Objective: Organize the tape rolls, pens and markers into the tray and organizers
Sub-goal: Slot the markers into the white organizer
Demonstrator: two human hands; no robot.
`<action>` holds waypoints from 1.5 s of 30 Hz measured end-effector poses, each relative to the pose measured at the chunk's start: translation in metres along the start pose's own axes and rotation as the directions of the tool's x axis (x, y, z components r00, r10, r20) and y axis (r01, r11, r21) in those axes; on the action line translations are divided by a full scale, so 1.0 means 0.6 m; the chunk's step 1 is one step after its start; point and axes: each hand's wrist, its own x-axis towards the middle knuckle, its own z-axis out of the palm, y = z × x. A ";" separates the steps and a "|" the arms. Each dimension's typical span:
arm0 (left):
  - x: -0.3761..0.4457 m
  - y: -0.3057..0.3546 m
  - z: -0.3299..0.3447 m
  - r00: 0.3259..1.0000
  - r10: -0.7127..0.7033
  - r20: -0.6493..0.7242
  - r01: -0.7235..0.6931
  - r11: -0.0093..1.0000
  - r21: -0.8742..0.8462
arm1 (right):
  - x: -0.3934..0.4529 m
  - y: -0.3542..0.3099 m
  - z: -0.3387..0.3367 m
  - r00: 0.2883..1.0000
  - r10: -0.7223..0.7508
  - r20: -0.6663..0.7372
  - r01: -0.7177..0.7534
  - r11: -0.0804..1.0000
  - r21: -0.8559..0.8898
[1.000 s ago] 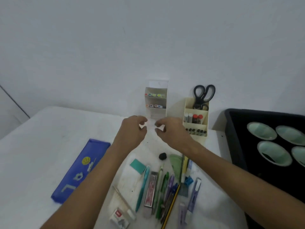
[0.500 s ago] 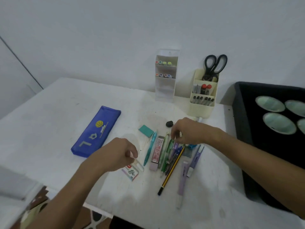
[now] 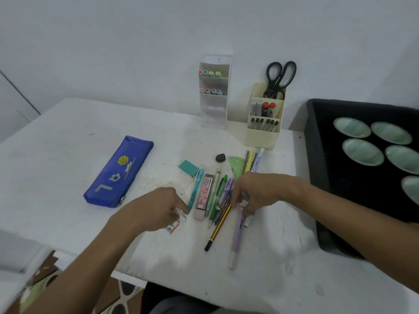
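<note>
Several pens lie side by side on the white table: a teal pen [image 3: 196, 189], green pens [image 3: 217, 196], a yellow-black pencil [image 3: 218, 227] and a lilac pen [image 3: 235, 241]. My right hand [image 3: 256, 191] is over the upper ends of the purple and lilac pens, thumb and fingers curled round them. My left hand [image 3: 156, 207] lies curled over a small clear thing [image 3: 181, 216], its index finger reaching the teal pen's lower end. A white tiered organizer [image 3: 213, 109] holds markers. A cream organizer [image 3: 260, 137] holds markers and scissors [image 3: 280, 78]. Pale green tape rolls [image 3: 362, 151] lie in the black tray [image 3: 317, 177].
A blue pencil case [image 3: 118, 173] lies at the left. Near the pens are a pink lead case [image 3: 205, 193], a teal pad [image 3: 187, 168], a black eraser [image 3: 220, 157], a green protractor [image 3: 235, 164] and a small labelled eraser [image 3: 172, 228]. The table's front edge is close below my arms.
Both hands came down from in front of the white organizer to the pens. My right hand has closed on the purple pens; my left reached toward the teal pen.
</note>
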 end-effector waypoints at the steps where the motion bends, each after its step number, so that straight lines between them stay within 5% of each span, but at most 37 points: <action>1: 0.001 -0.001 0.001 1.000 0.006 -0.002 -0.006 1.000 0.005 | -0.001 -0.001 0.000 1.000 -0.012 0.013 0.012 1.000 -0.002; 10: 0.008 0.006 0.007 1.000 0.015 -0.020 -0.013 0.996 0.083 | -0.008 -0.050 0.021 0.982 -0.135 0.133 0.147 0.986 -0.082; 15: 0.008 0.010 -0.003 0.986 0.021 -0.168 -0.012 0.999 0.051 | 0.009 -0.061 0.051 0.968 -0.155 0.196 0.192 0.964 -0.183; 19: 0.011 0.024 -0.016 0.958 0.008 -0.286 0.001 1.000 0.030 | 0.003 -0.059 0.031 0.981 -0.142 0.131 0.159 0.979 -0.130; 23: 0.018 0.033 -0.063 0.839 -0.002 -0.544 -0.022 0.999 -0.038 | -0.022 -0.054 -0.056 0.977 -0.142 -0.157 0.147 0.989 0.024; 27: 0.021 0.048 -0.157 0.621 -0.008 -0.784 -0.116 0.988 -0.102 | -0.041 -0.043 -0.157 0.842 -0.094 -0.531 0.241 0.947 0.214; 31: 0.043 0.047 -0.239 0.420 -0.019 -0.907 -0.255 0.957 -0.139 | -0.035 -0.038 -0.222 0.653 0.011 -0.757 0.366 0.870 0.329; 35: 0.087 0.030 -0.275 0.377 -0.012 -0.926 -0.216 0.971 -0.101 | -0.003 -0.022 -0.249 0.465 0.195 -0.864 0.315 0.875 0.367; 40: 0.142 0.011 -0.265 0.417 -0.038 -0.908 -0.201 0.971 -0.133 | 0.065 0.000 -0.220 0.381 0.250 -0.890 0.217 0.912 0.349; 45: 0.187 0.003 -0.232 0.431 -0.030 -0.902 -0.239 0.960 -0.146 | 0.124 0.012 -0.177 0.392 0.281 -0.876 0.138 0.924 0.358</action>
